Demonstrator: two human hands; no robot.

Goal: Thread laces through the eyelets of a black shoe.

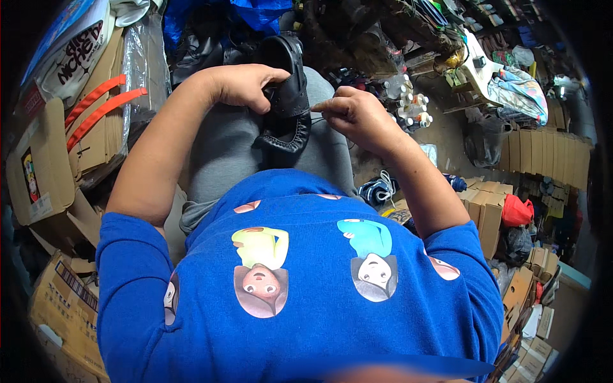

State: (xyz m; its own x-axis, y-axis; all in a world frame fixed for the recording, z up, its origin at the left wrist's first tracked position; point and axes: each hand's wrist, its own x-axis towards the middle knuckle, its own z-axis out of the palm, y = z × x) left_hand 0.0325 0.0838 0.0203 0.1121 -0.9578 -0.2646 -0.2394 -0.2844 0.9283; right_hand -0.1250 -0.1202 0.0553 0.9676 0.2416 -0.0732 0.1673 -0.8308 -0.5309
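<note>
A black leather shoe (294, 96) lies across my grey-trousered lap, with its toe end nearer my body. Heavy gathered stitching curves around that toe end. My left hand (246, 88) grips the shoe from the left side, index finger on its upper part and thumb lower down at the edge. On the opposite side, my right hand (350, 113) is closed in a pinch, fingertips right beside the shoe's right edge. What the pinch holds, if anything, is too small to make out.
More black shoes (203, 59) lie beyond my knees, near a blue plastic bag (258, 16). Cardboard boxes (41, 169) and orange-red straps (105, 105) are at the left. At the right stand several bottles (412, 105), a bundle of cord (381, 188) and stacked cartons (485, 207).
</note>
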